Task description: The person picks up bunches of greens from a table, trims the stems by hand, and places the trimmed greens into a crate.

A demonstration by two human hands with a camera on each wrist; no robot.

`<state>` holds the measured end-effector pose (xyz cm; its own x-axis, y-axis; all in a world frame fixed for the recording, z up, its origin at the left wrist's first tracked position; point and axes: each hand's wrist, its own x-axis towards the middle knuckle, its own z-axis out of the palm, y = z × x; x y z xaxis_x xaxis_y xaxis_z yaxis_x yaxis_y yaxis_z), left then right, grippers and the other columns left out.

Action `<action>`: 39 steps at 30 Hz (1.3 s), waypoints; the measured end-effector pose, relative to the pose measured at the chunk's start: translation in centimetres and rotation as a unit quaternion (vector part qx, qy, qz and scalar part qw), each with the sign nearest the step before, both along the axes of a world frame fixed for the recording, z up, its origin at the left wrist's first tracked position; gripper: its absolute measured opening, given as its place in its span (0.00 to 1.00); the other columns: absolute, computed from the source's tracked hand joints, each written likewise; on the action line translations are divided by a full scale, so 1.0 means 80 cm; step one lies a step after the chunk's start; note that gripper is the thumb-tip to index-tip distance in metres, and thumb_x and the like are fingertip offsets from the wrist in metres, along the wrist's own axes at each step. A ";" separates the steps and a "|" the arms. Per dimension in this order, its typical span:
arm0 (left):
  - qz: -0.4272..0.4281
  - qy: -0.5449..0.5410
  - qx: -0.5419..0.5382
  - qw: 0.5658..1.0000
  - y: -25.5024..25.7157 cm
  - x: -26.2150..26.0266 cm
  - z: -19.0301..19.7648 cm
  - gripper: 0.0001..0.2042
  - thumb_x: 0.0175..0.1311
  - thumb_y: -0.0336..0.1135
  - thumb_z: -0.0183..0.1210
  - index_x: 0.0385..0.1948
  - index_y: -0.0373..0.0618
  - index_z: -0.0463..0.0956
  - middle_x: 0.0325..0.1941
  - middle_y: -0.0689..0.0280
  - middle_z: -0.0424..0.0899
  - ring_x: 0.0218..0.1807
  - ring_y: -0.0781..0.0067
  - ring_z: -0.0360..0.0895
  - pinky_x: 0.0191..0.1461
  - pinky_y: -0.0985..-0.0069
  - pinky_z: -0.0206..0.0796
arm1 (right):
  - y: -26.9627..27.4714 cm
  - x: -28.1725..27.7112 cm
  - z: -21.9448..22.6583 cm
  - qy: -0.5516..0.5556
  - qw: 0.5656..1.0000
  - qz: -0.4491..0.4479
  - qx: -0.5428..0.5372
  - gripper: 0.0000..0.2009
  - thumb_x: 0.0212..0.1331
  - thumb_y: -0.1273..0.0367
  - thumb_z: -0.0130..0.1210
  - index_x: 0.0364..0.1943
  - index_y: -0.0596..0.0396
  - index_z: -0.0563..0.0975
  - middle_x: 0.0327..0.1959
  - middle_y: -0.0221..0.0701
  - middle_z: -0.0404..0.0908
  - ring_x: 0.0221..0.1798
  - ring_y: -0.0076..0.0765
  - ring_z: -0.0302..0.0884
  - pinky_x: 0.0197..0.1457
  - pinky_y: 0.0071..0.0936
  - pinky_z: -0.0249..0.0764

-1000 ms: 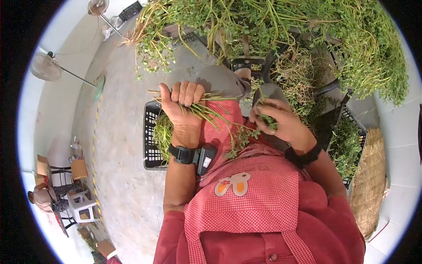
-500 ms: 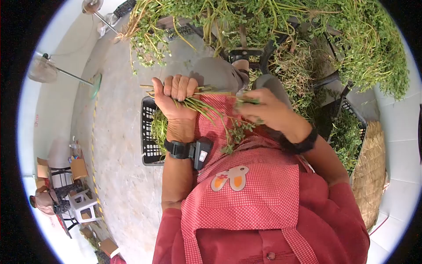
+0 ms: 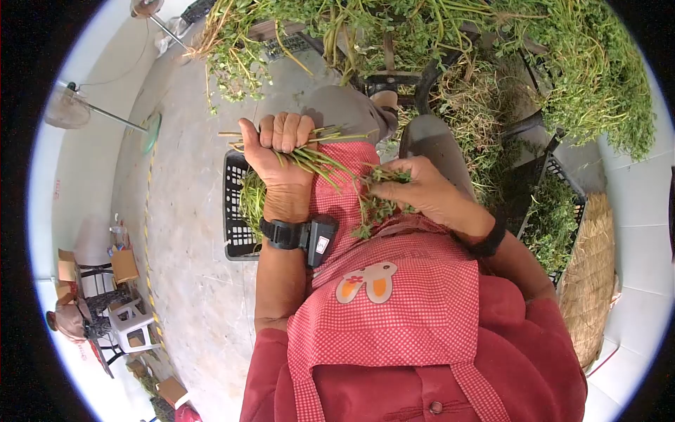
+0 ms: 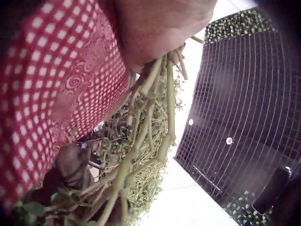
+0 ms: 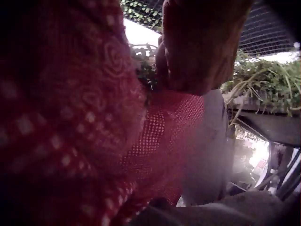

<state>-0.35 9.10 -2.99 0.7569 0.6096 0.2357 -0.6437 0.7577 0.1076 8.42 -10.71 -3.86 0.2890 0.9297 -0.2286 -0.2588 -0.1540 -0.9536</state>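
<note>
In the head view my left hand (image 3: 283,158) grips a bundle of green stems (image 3: 316,163) in curled fingers, above the red checked apron (image 3: 394,309). Leafy ends of the greens (image 3: 374,214) hang toward the lap. My right hand (image 3: 432,193) holds leafy sprigs (image 3: 392,176) between thumb and fingers, just right of the bundle. The left wrist view shows the stems (image 4: 162,127) coming down from under my left hand (image 4: 162,28). Dark in the right wrist view, my right hand (image 5: 202,47) is beside some leaves (image 5: 143,66); its fingertips are hidden there.
A large heap of greens (image 3: 598,84) spreads across the top. One black crate (image 3: 234,211) with greens stands left of the knees, another (image 3: 580,204) at the right beside a woven mat (image 3: 590,274). Withered stems (image 3: 474,126) lie under the rack. A white stool (image 3: 130,323) stands far left.
My right hand has moved left toward the bundle, then slightly down, now with leafy sprigs in its fingers. My left hand has shifted a little left and up, still gripping the stems.
</note>
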 end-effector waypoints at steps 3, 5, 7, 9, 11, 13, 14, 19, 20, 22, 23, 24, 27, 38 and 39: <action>0.004 0.000 -0.008 1.000 -0.004 0.001 0.002 0.26 0.65 0.53 0.44 0.06 0.54 0.51 0.07 0.75 0.48 0.13 0.78 0.48 0.21 0.78 0.44 | 0.008 -0.012 0.002 -0.016 1.000 0.015 0.009 0.13 0.51 0.65 0.63 0.35 0.61 0.79 0.28 0.25 0.79 0.29 0.14 0.71 0.33 0.16 0.69; 0.013 0.012 0.005 1.000 -0.005 0.001 0.003 0.27 0.65 0.54 0.44 0.06 0.55 0.51 0.07 0.75 0.47 0.13 0.78 0.48 0.21 0.78 0.44 | 0.009 -0.016 0.008 -0.027 0.998 0.053 -0.026 0.15 0.49 0.67 0.65 0.37 0.63 0.79 0.29 0.25 0.79 0.31 0.14 0.72 0.35 0.16 0.70; 0.020 0.022 0.001 1.000 -0.006 0.000 0.005 0.27 0.65 0.54 0.44 0.06 0.55 0.50 0.08 0.75 0.47 0.13 0.78 0.47 0.21 0.77 0.44 | 0.014 -0.021 0.000 -0.042 0.998 0.046 -0.030 0.14 0.50 0.67 0.64 0.37 0.63 0.79 0.28 0.25 0.79 0.31 0.15 0.72 0.35 0.16 0.69; 0.026 0.033 -0.001 0.999 -0.006 0.000 0.006 0.27 0.65 0.54 0.44 0.06 0.55 0.50 0.08 0.75 0.47 0.12 0.78 0.47 0.21 0.77 0.43 | 0.016 -0.022 -0.001 -0.057 0.997 0.037 -0.034 0.14 0.50 0.66 0.64 0.36 0.63 0.79 0.28 0.25 0.79 0.31 0.15 0.72 0.34 0.16 0.69; 0.026 0.031 -0.006 0.999 -0.006 -0.001 0.006 0.27 0.65 0.54 0.44 0.07 0.55 0.50 0.08 0.75 0.46 0.12 0.78 0.45 0.20 0.77 0.43 | 0.013 -0.018 0.003 -0.118 0.992 0.038 -0.002 0.14 0.51 0.62 0.62 0.33 0.61 0.79 0.26 0.25 0.79 0.30 0.16 0.73 0.33 0.18 0.70; 0.023 0.024 -0.004 0.999 -0.005 -0.002 0.004 0.27 0.65 0.54 0.44 0.07 0.55 0.50 0.08 0.75 0.46 0.12 0.78 0.45 0.20 0.77 0.43 | 0.006 -0.011 -0.004 -0.059 0.997 0.035 0.019 0.14 0.53 0.63 0.61 0.36 0.61 0.79 0.27 0.26 0.79 0.31 0.16 0.73 0.33 0.18 0.70; 0.018 0.018 -0.002 1.000 -0.006 -0.001 0.004 0.27 0.65 0.54 0.44 0.07 0.55 0.50 0.08 0.75 0.46 0.12 0.78 0.45 0.20 0.77 0.43 | 0.003 -0.008 -0.007 0.000 0.999 0.030 0.039 0.14 0.55 0.63 0.59 0.38 0.60 0.78 0.29 0.26 0.80 0.31 0.16 0.73 0.33 0.17 0.70; 0.019 0.026 0.009 0.999 -0.007 0.001 0.005 0.27 0.66 0.55 0.42 0.07 0.55 0.50 0.08 0.76 0.45 0.12 0.78 0.45 0.21 0.77 0.42 | -0.006 0.004 0.004 0.100 0.994 0.040 -0.034 0.12 0.58 0.64 0.56 0.40 0.58 0.76 0.27 0.22 0.77 0.29 0.14 0.71 0.31 0.14 0.67; 0.006 0.004 0.014 1.000 -0.006 0.000 0.004 0.27 0.66 0.56 0.41 0.06 0.55 0.50 0.08 0.76 0.45 0.12 0.78 0.45 0.21 0.77 0.42 | -0.006 0.004 0.005 0.095 0.993 0.040 -0.049 0.12 0.58 0.63 0.56 0.38 0.57 0.76 0.25 0.20 0.75 0.27 0.14 0.69 0.30 0.13 0.65; 0.016 0.023 0.013 1.000 -0.008 0.000 0.005 0.27 0.67 0.56 0.40 0.06 0.55 0.51 0.08 0.75 0.45 0.13 0.78 0.45 0.21 0.77 0.42 | -0.006 0.003 0.001 0.057 0.997 0.046 -0.021 0.11 0.59 0.63 0.54 0.36 0.57 0.76 0.22 0.19 0.71 0.25 0.13 0.66 0.28 0.13 0.62; 0.023 0.037 0.011 0.999 -0.008 0.000 0.007 0.28 0.67 0.56 0.40 0.06 0.54 0.51 0.08 0.75 0.45 0.13 0.78 0.45 0.21 0.77 0.42 | -0.006 0.003 -0.001 0.015 0.999 0.050 0.007 0.11 0.60 0.63 0.52 0.35 0.57 0.76 0.20 0.18 0.68 0.24 0.13 0.63 0.26 0.13 0.59; 0.025 0.039 0.010 0.999 -0.008 -0.001 0.006 0.28 0.67 0.56 0.40 0.06 0.54 0.51 0.08 0.75 0.45 0.13 0.78 0.45 0.21 0.77 0.42 | -0.005 0.005 -0.002 0.017 0.999 0.051 0.006 0.11 0.60 0.63 0.52 0.35 0.57 0.76 0.20 0.18 0.68 0.24 0.13 0.63 0.26 0.13 0.59; 0.022 0.049 0.018 0.998 -0.007 0.000 0.004 0.28 0.66 0.56 0.41 0.06 0.54 0.51 0.09 0.75 0.47 0.13 0.78 0.46 0.21 0.78 0.42 | -0.006 0.009 -0.003 -0.062 0.994 0.091 -0.004 0.10 0.60 0.63 0.49 0.33 0.55 0.76 0.19 0.17 0.65 0.22 0.13 0.59 0.25 0.15 0.57; 0.015 0.065 0.085 0.994 -0.010 0.000 0.004 0.28 0.66 0.56 0.41 0.06 0.53 0.54 0.08 0.75 0.49 0.11 0.79 0.46 0.20 0.78 0.42 | 0.009 0.010 -0.008 -0.345 0.936 0.064 -0.015 0.12 0.52 0.72 0.45 0.38 0.66 0.72 0.15 0.35 0.65 0.19 0.21 0.62 0.23 0.26 0.61; 0.016 0.065 0.085 0.994 -0.010 0.000 0.003 0.28 0.66 0.56 0.41 0.06 0.53 0.54 0.08 0.75 0.49 0.11 0.79 0.46 0.20 0.78 0.42 | 0.009 0.008 -0.006 -0.345 0.936 0.065 -0.015 0.12 0.52 0.72 0.45 0.38 0.66 0.72 0.15 0.35 0.65 0.19 0.21 0.62 0.23 0.26 0.61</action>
<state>-0.35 8.32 -2.73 0.7686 0.5939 0.2380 -0.6394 0.7010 0.3159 9.04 -10.00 -4.35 0.2620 0.9634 -0.0559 0.4398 -0.1707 -0.8817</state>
